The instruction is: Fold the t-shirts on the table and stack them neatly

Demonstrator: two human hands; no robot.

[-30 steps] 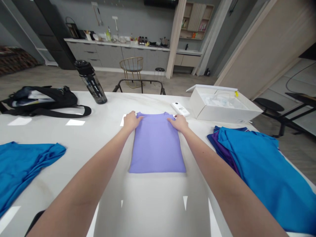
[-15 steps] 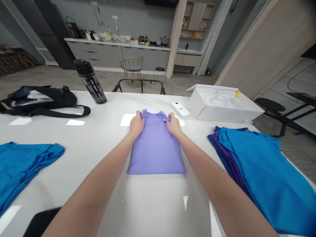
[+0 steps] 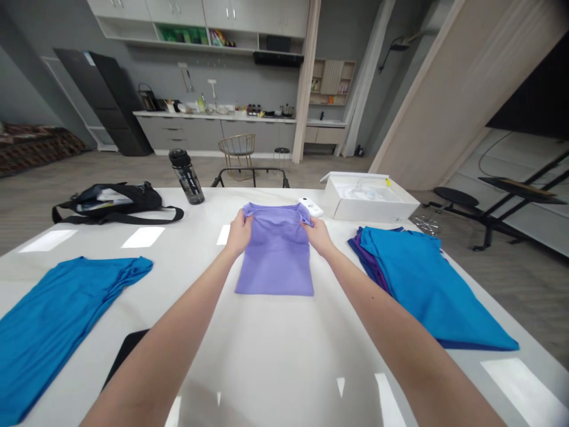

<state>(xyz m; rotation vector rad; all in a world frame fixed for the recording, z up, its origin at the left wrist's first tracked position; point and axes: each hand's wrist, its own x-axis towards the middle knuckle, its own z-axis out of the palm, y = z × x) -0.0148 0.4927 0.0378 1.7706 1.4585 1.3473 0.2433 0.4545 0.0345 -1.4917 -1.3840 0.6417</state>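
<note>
A lavender shirt (image 3: 275, 267) lies in front of me on the white table (image 3: 267, 356), its straight lower edge toward me. My left hand (image 3: 240, 233) pinches its far left corner, and my right hand (image 3: 317, 232) pinches the far right corner. Between the two hands the far edge is raised a little and the cloth sags in soft wrinkles. Fingertips on both sides are partly hidden by the fabric.
At right lies a stack of folded clothes with a blue shirt (image 3: 418, 279) on top; another blue shirt (image 3: 66, 314) is at left. Toward the back are a black bag (image 3: 115, 201), a bottle (image 3: 189, 181), a white device (image 3: 311, 207) and a white box (image 3: 371, 198).
Both hands have lifted the shirt's far edge, and the smooth cloth now wrinkles near it. The hands are slightly farther apart relative to the shirt. The head view has tilted up.
</note>
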